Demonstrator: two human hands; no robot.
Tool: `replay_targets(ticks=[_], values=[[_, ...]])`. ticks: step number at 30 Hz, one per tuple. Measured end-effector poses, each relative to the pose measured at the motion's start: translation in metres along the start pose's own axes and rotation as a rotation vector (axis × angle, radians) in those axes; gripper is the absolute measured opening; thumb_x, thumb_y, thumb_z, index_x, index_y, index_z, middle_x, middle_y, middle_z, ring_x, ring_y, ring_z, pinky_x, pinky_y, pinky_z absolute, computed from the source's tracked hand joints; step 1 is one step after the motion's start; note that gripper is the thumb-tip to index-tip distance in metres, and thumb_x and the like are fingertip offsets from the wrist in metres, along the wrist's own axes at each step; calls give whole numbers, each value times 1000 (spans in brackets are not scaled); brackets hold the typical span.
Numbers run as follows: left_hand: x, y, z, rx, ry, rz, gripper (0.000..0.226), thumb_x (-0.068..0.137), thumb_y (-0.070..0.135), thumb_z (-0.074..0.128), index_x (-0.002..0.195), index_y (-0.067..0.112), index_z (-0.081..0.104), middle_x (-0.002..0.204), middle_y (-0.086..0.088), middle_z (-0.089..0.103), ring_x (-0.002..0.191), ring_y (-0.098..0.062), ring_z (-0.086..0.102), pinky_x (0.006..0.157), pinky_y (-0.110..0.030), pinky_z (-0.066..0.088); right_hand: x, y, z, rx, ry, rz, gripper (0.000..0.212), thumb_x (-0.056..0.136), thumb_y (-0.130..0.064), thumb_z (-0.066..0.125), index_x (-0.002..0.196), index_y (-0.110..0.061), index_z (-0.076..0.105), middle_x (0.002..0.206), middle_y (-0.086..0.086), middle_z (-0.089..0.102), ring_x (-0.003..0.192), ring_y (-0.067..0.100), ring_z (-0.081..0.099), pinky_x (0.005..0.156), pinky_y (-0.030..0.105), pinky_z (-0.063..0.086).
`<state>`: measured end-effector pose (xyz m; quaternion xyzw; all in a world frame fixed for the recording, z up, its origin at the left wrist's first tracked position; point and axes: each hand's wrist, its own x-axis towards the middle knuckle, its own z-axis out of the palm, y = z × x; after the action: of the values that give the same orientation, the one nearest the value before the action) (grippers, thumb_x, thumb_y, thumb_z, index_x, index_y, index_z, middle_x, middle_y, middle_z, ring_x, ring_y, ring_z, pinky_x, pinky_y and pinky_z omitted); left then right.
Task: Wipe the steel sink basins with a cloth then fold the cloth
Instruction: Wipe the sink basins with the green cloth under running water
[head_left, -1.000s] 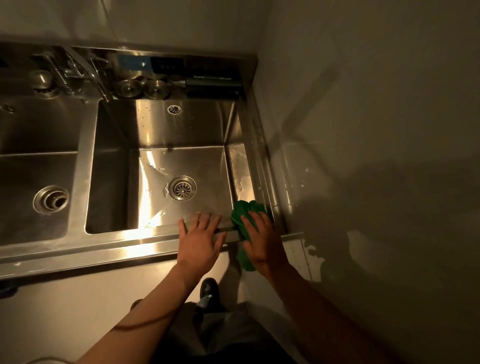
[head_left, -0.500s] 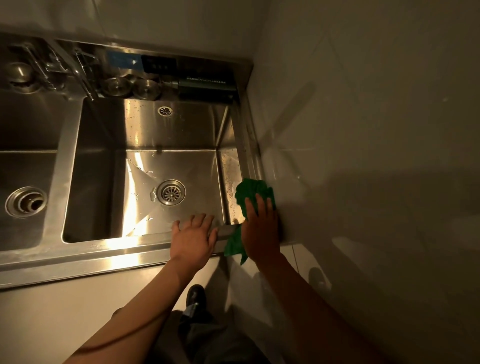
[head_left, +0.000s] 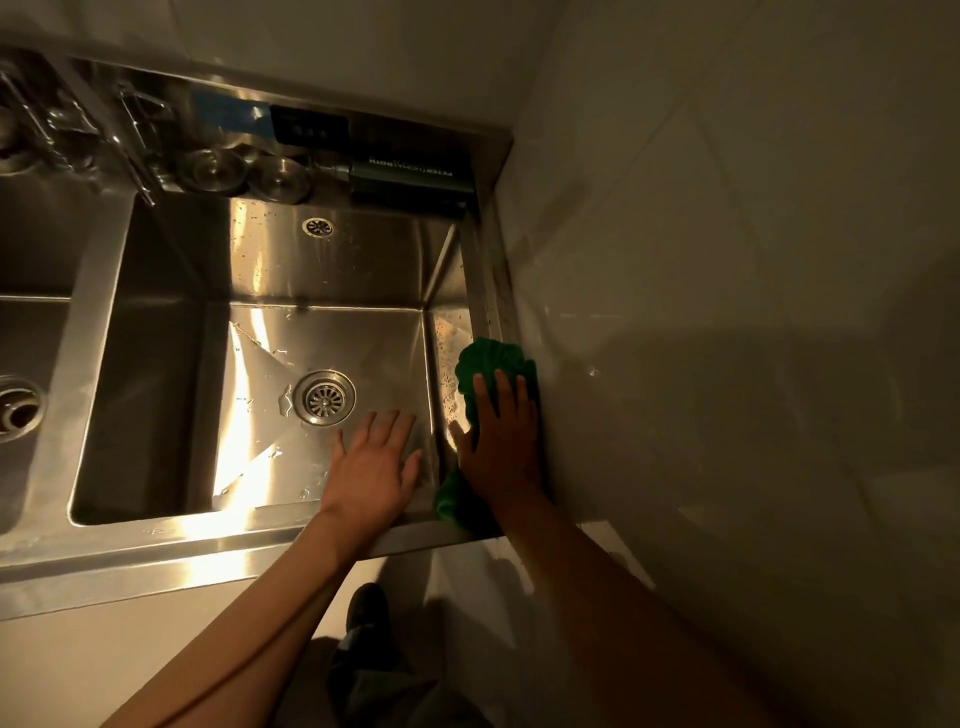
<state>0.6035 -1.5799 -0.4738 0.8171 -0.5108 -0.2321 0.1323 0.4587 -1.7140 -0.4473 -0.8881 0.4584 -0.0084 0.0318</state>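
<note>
Bare forearms, dark trousers, dark shoe

Both forearms are uncovered, with no sleeves, watch or rings showing on the left hand (head_left: 376, 470) or the right hand (head_left: 498, 447). Below the sink's front rim (head_left: 208, 551), dark grey trousers (head_left: 374, 686) cover the legs, and one dark, rounded shoe (head_left: 368, 605) shows on the floor.

Left hand (head_left: 375, 467) flat, fingers spread; right hand (head_left: 500, 439) seemingly flat, palm down.
</note>
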Motion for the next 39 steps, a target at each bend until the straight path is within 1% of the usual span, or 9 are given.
replay_targets(ticks=[7, 10, 14, 17, 20, 24, 31, 36, 39], values=[[7, -2, 4, -72, 34, -86, 66, 97, 62, 22, 155, 33, 31, 161, 2, 39, 151, -26, 31, 121, -56, 28, 72, -7, -3, 37, 18, -20, 76, 84, -31, 57, 155, -20, 32, 160, 12, 30, 151, 36, 17, 120, 54, 25], [11, -2, 0, -97, 48, -153, 68, 96, 62, 23, 155, 30, 34, 161, -1, 41, 149, -27, 34, 118, -51, 33, 112, -12, -5, 51, 47, -30, 75, 82, -30, 56, 153, -18, 36, 157, 15, 35, 148, 38, 24, 118, 54, 28], [10, 1, -3, -85, 49, -146, 66, 98, 58, 27, 154, 25, 37, 160, -4, 42, 148, -29, 36, 116, -50, 35, 161, -18, -3, 30, 104, -31, 72, 80, -30, 49, 151, -17, 42, 153, 16, 43, 145, 40, 32, 114, 52, 34], [8, 2, -3, -72, 63, -146, 64, 97, 56, 29, 152, 24, 40, 158, -4, 44, 146, -29, 38, 114, -48, 37, 190, -19, 2, 36, 133, -28, 69, 85, -32, 48, 152, -17, 42, 154, 16, 42, 147, 39, 30, 116, 50, 31], [9, 3, -4, -59, 67, -141, 63, 96, 54, 31, 151, 24, 41, 156, -3, 46, 144, -29, 40, 113, -47, 38, 216, -21, 4, 6, 76, -19, 73, 85, -38, 43, 155, -21, 33, 159, 14, 35, 150, 37, 23, 120, 49, 25], [8, 4, -5, -54, 74, -141, 61, 97, 53, 34, 151, 25, 41, 155, -4, 46, 143, -28, 39, 113, -47, 38, 241, -22, 5, 19, 14, -5, 77, 83, -39, 47, 157, -26, 26, 162, 10, 28, 152, 36, 15, 121, 52, 21], [9, 4, -4, -65, 69, -145, 62, 97, 53, 36, 152, 25, 40, 157, -3, 46, 145, -28, 40, 115, -46, 38, 223, -20, -2, 12, -30, -28, 78, 83, -40, 49, 157, -24, 27, 160, 11, 30, 150, 37, 20, 120, 51, 26], [11, -1, -1, -67, 42, -145, 65, 98, 58, 28, 155, 28, 36, 160, -1, 44, 147, -26, 38, 117, -46, 37, 150, -19, -7, 14, 97, -67, 72, 81, -29, 49, 151, -15, 43, 152, 16, 44, 144, 39, 33, 114, 49, 34], [11, -2, -1, -77, 50, -132, 64, 98, 58, 29, 153, 27, 39, 157, -1, 48, 145, -25, 41, 116, -47, 38, 115, -17, -13, -11, 53, -72, 74, 78, -27, 54, 150, -16, 43, 151, 16, 44, 143, 39, 34, 113, 50, 35]])
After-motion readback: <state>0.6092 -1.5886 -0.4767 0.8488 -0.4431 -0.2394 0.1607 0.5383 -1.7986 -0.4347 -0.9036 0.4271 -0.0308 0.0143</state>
